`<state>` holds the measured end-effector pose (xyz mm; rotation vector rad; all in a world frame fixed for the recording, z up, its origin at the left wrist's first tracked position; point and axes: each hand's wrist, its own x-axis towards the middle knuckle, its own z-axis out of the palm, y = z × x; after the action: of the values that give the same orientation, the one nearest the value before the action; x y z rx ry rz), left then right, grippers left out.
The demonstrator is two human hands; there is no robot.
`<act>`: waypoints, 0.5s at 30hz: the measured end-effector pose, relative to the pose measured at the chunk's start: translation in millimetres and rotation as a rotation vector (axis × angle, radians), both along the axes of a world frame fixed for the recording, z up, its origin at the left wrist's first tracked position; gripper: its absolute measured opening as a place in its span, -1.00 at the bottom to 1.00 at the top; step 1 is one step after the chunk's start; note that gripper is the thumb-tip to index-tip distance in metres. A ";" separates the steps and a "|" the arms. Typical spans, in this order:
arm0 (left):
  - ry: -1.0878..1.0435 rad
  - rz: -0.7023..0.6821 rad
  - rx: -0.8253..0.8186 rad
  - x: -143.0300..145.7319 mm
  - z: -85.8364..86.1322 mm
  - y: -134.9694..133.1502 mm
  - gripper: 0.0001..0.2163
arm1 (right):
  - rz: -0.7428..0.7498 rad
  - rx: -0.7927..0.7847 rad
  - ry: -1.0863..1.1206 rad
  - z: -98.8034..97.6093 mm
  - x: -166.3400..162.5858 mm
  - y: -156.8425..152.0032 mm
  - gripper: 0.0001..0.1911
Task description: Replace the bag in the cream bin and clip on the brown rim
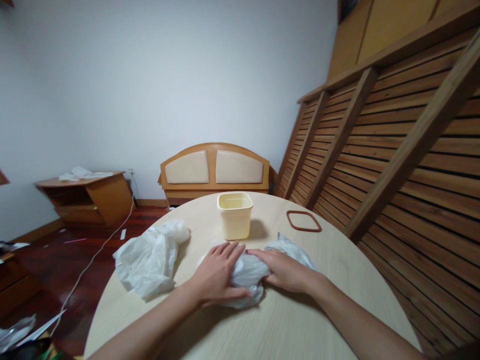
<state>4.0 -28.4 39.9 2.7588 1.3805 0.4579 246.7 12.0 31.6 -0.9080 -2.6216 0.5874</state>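
You're pressing left hand (217,272) and right hand (285,270), palms flat and fingers unclenched, onto crumpled white plastic bag (246,272), likely pinning it to pale round wooden table (300,325) so it isn't springing open. Cream square plastic tub (234,216) sitting just beyond fingertips; second white bag (150,260) lying left of left hand.

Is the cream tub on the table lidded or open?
Open. The cream tub stands upright on the table, its mouth bare, with no lid on it.
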 end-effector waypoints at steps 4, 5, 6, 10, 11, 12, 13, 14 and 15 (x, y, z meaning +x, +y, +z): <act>0.102 -0.014 0.008 3.3 -9.1 -4.6 -0.19 | 0.029 0.014 -0.050 2.1 9.0 4.0 -0.09; 0.115 -0.024 0.010 2.8 -9.6 -5.2 -0.21 | 0.024 0.012 -0.070 2.9 12.2 5.4 -0.01; 0.124 -0.030 0.013 2.2 -9.4 -5.7 -0.22 | 0.013 0.006 -0.090 3.6 15.3 6.7 0.06; 0.121 0.025 0.037 4.1 -7.2 -7.7 -0.30 | -0.043 -0.026 -0.131 6.0 22.0 8.5 0.07; 0.116 0.047 0.050 6.0 -7.3 -8.0 -0.36 | -0.047 -0.024 -0.130 6.4 22.2 8.2 0.04; 0.108 0.068 0.067 8.4 -7.7 -8.1 -0.42 | -0.050 -0.015 -0.128 6.8 22.2 7.8 0.03; 0.099 0.083 0.086 11.1 -8.3 -8.1 -0.47 | -0.052 -0.007 -0.129 7.3 22.3 7.3 0.03; 0.089 0.086 0.104 14.0 -8.9 -8.1 -0.50 | -0.053 0.000 -0.131 8.1 22.6 7.0 0.05; 0.080 0.076 0.116 17.1 -9.6 -8.1 -0.51 | -0.050 0.006 -0.132 9.1 23.5 6.7 0.08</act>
<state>21.1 -36.5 30.3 2.8536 1.5281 0.4483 270.2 18.8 40.8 -1.0405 -2.7061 0.5238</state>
